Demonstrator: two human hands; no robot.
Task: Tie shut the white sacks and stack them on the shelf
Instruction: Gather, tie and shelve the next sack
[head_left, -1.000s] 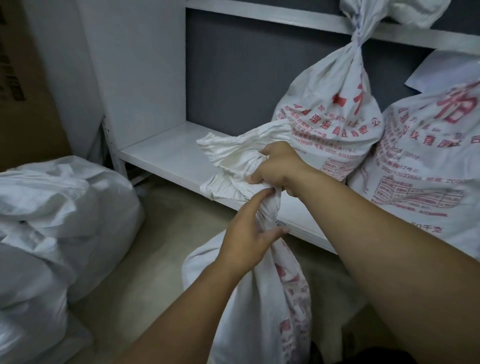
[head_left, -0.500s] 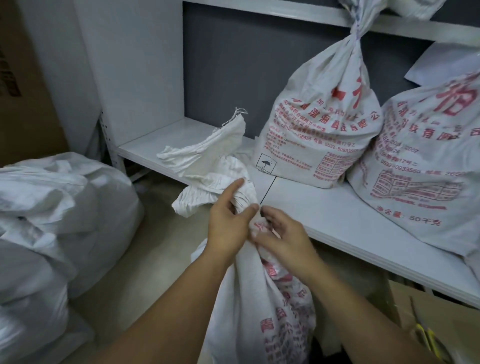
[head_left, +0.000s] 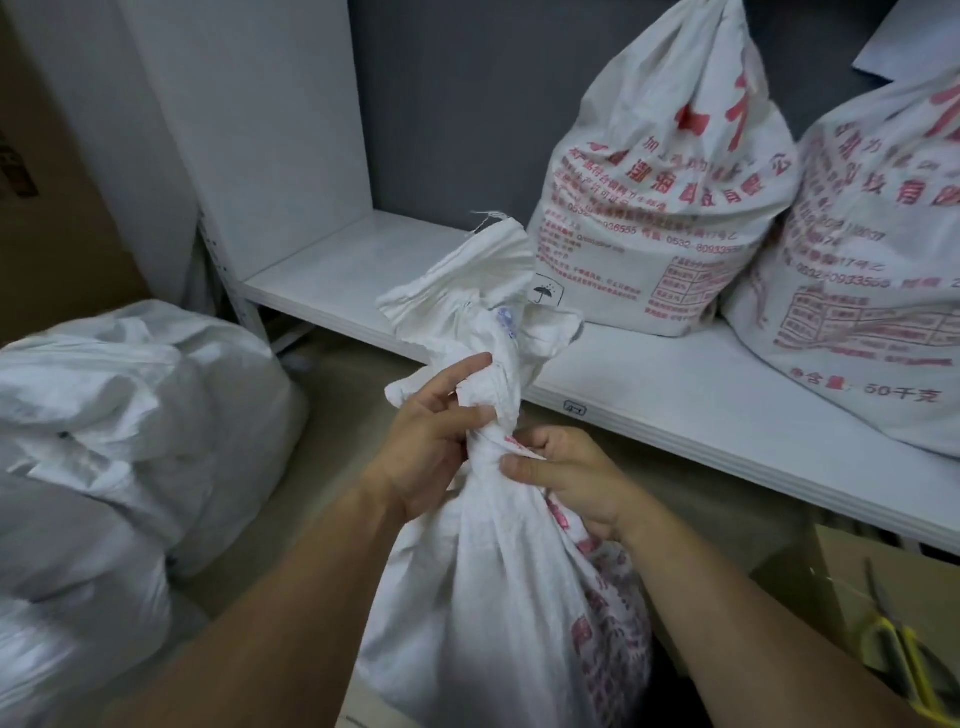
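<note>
A white woven sack with red print stands on the floor in front of me, its neck gathered and twisted. My left hand grips the bunched neck from the left. From the right, my right hand pinches the same neck just below the twist. The loose sack mouth flares above both hands. On the white shelf behind it stand two tied sacks with red lettering, one in the middle and one at the right.
A pile of plain white sacks fills the floor at the left. A white shelf side panel rises at the back left. A cardboard box with yellow-handled scissors sits low right, under the shelf.
My right hand dropped from the sack's top to the neck below the twist. The left hand slid up and wrapped the neck, which is now twisted tighter. The view moved closer.
</note>
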